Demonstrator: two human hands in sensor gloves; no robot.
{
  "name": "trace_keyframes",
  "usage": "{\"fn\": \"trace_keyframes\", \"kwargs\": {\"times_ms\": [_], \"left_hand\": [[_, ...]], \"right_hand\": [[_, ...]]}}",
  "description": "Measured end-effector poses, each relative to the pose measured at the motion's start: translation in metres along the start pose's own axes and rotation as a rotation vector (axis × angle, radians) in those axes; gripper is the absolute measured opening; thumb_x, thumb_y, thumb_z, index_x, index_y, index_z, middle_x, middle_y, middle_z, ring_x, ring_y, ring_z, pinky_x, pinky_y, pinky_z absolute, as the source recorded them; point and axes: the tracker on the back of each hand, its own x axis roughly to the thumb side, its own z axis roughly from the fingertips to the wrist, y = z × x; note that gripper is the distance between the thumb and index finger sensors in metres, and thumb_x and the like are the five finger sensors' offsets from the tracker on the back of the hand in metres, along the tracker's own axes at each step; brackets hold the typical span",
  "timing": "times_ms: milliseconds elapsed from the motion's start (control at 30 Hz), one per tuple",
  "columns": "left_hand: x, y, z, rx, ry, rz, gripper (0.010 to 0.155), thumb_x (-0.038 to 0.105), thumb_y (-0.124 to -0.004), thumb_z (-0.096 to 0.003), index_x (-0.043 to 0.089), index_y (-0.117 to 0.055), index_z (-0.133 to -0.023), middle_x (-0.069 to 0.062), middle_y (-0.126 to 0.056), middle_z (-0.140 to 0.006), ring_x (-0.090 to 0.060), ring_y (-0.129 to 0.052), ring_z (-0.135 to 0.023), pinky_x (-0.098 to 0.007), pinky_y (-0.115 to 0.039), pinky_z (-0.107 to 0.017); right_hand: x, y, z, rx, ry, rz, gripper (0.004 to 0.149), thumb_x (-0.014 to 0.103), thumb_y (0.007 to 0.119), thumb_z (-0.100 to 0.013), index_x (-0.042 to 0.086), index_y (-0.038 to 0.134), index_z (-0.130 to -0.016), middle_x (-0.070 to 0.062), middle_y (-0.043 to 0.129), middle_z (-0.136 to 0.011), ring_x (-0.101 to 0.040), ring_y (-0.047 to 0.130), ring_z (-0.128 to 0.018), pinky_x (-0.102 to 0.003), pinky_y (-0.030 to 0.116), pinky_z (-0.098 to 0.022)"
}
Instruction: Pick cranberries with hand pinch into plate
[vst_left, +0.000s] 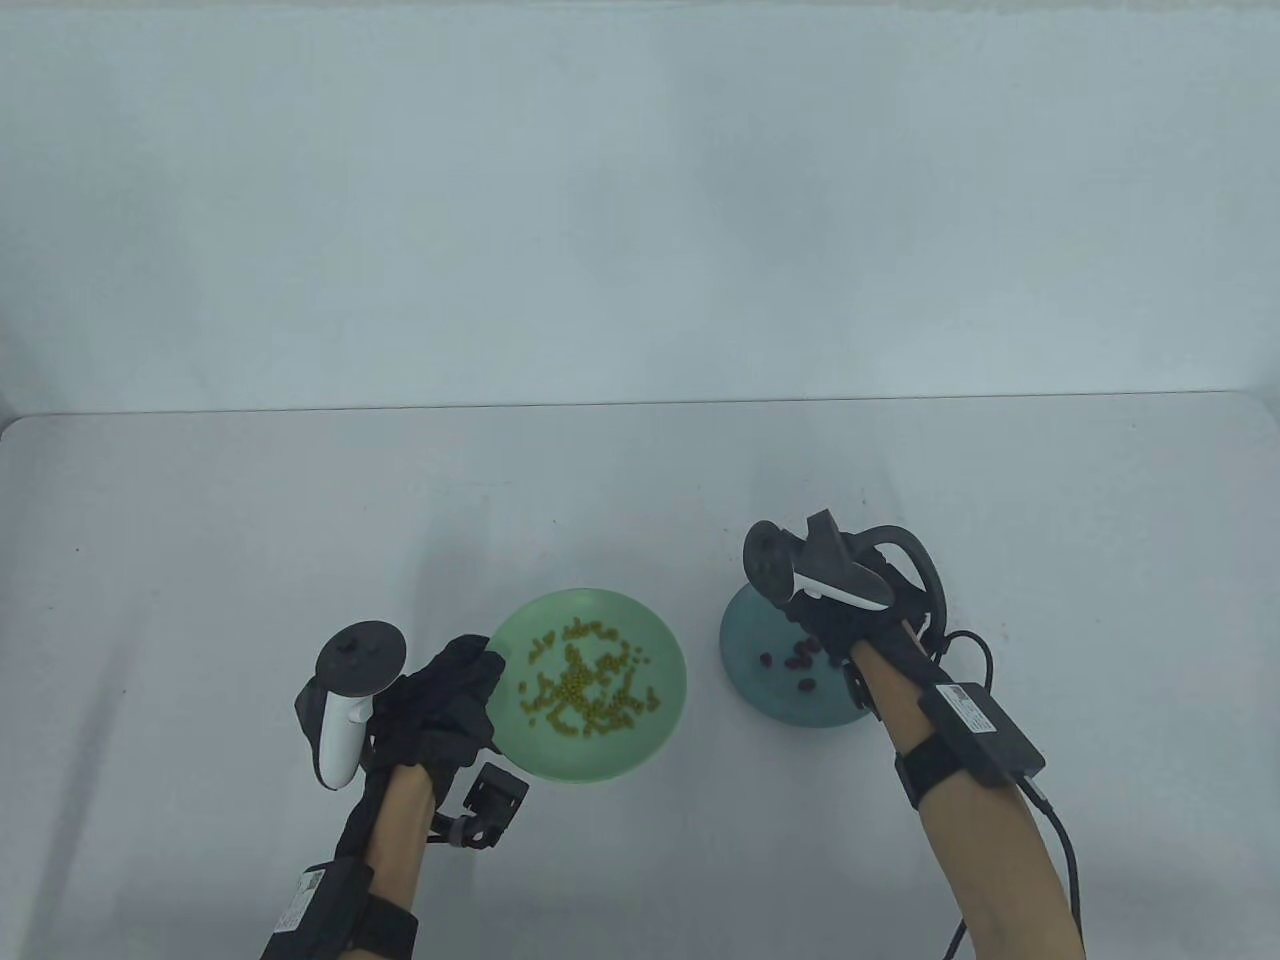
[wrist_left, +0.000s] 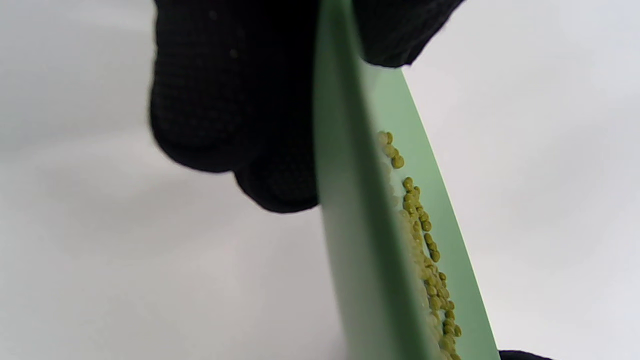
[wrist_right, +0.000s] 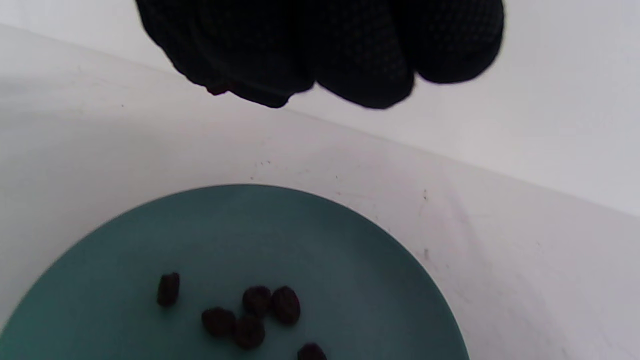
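Two plates on the table (vst_left: 300, 500), two gloved hands at work. On the left sits the green plate (vst_left: 655, 735), loaded with small yellow-green beans (vst_left: 590, 690) (far too many and too clumped to count). On the right, well apart from it, sits the teal plate (vst_left: 745, 680) with the cranberries (vst_left: 800, 655).

Counting cranberries: the right wrist view shows six dark berries (wrist_right: 260, 312) on the teal plate (wrist_right: 350, 260), one off to the left on its own, a cluster of four in the middle, and one cut by the bottom edge. The table view shows fewer, since the hand covers part of the plate.

Now the right hand (vst_left: 850, 600): it hovers over the teal plate's far side, tracker on its back. From the wrist its fingers (wrist_right: 360, 65) are bunched together, clear above the plate and not touching it. There is a small reddish speck at the tip of the leftmost finger, which may be a berry in the pinch, but I cannot tell whether the grip holds anything. The loose cranberries lie below and nearer the wrist than the fingertips.

The left hand (vst_left: 440, 700) is at the green plate's left edge. The left wrist view shows its fingers (wrist_left: 230, 110) under the rim and a thumb over it, so this grip is clamped on the green plate (wrist_left: 350, 225), beans (wrist_left: 425, 250) strung along the inside.
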Motion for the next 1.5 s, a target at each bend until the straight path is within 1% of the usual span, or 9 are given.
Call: {"fn": "trace_keyframes", "kwargs": {"times_ms": [167,433,633,933,1067,1200,1300,1367,1500], "left_hand": [[0.0,0.001,0.0,0.001,-0.001,0.002,0.047,0.025,-0.067,-0.0601,0.003,-0.064,-0.101,-0.015,-0.091,-0.078,-0.023,-0.11,-0.044,-0.029,-0.097,-0.034],[0.0,0.001,0.0,0.002,0.0,0.004,0.047,0.025,-0.067,-0.0601,0.003,-0.065,-0.101,-0.015,-0.091,-0.077,-0.023,-0.11,-0.044,-0.029,-0.097,-0.034],[-0.001,0.002,0.0,0.001,0.001,0.004,0.047,0.025,-0.067,-0.0601,0.003,-0.064,-0.101,-0.015,-0.091,-0.078,-0.023,-0.11,-0.044,-0.029,-0.097,-0.034],[-0.001,0.002,0.0,0.003,0.0,0.006,0.047,0.025,-0.067,-0.0601,0.002,-0.065,-0.101,-0.015,-0.091,-0.077,-0.023,-0.11,-0.044,-0.029,-0.097,-0.034],[-0.001,0.003,0.0,0.003,-0.001,0.008,0.047,0.025,-0.067,-0.0601,0.003,-0.064,-0.101,-0.015,-0.091,-0.077,-0.023,-0.11,-0.044,-0.029,-0.097,-0.034],[-0.001,0.003,0.0,0.004,0.0,0.01,0.047,0.025,-0.067,-0.0601,0.003,-0.064,-0.101,-0.015,-0.091,-0.077,-0.023,-0.11,-0.044,-0.029,-0.097,-0.034],[-0.001,0.003,0.0,0.004,0.002,0.009,0.047,0.025,-0.067,-0.0601,0.003,-0.065,-0.101,-0.015,-0.091,-0.078,-0.023,-0.11,-0.044,-0.029,-0.097,-0.034],[-0.001,0.002,0.0,0.002,0.002,0.008,0.047,0.026,-0.067,-0.0601,0.003,-0.065,-0.101,-0.015,-0.091,-0.078,-0.023,-0.11,-0.044,-0.029,-0.097,-0.034],[-0.001,0.002,0.0,-0.002,-0.002,0.009,0.047,0.026,-0.067,-0.0601,0.003,-0.064,-0.101,-0.015,-0.091,-0.078,-0.023,-0.11,-0.044,-0.029,-0.097,-0.034]], "right_hand": [[-0.003,0.023,-0.008,0.054,0.031,-0.014,0.044,0.046,0.075,-0.052,0.022,0.083,-0.088,0.013,0.092,-0.043,-0.006,0.095,-0.036,-0.034,0.087,-0.04],[-0.004,0.049,-0.018,0.118,0.067,-0.031,0.044,0.047,0.075,-0.052,0.022,0.084,-0.087,0.013,0.092,-0.043,-0.006,0.095,-0.036,-0.034,0.087,-0.04],[-0.004,0.059,-0.022,0.142,0.079,-0.028,0.044,0.047,0.075,-0.052,0.022,0.084,-0.087,0.014,0.092,-0.043,-0.006,0.095,-0.036,-0.034,0.087,-0.04],[-0.004,0.061,-0.022,0.148,0.085,-0.039,0.045,0.048,0.075,-0.052,0.022,0.084,-0.088,0.014,0.092,-0.043,-0.006,0.095,-0.036,-0.034,0.087,-0.04],[-0.006,0.054,-0.019,0.124,0.089,-0.047,0.047,0.048,0.074,-0.052,0.022,0.082,-0.09,0.014,0.092,-0.044,-0.006,0.095,-0.036,-0.034,0.086,-0.04],[-0.01,0.038,-0.011,0.085,0.083,-0.046,0.048,0.049,0.073,-0.052,0.021,0.082,-0.091,0.014,0.092,-0.045,-0.006,0.095,-0.037,-0.035,0.086,-0.041],[-0.013,0.022,0.001,0.035,0.067,-0.032,0.051,0.051,0.072,-0.052,0.021,0.08,-0.093,0.013,0.092,-0.049,-0.007,0.096,-0.04,-0.036,0.086,-0.043],[-0.015,0.006,0.017,-0.022,0.046,-0.032,0.055,0.055,0.067,-0.053,0.021,0.078,-0.096,0.011,0.094,-0.058,-0.01,0.097,-0.049,-0.038,0.085,-0.047],[-0.017,-0.016,0.049,-0.114,-0.005,-0.033,0.065,0.06,0.059,-0.054,0.021,0.069,-0.105,0.003,0.09,-0.086,-0.021,0.095,-0.075,-0.046,0.081,-0.057]]}}
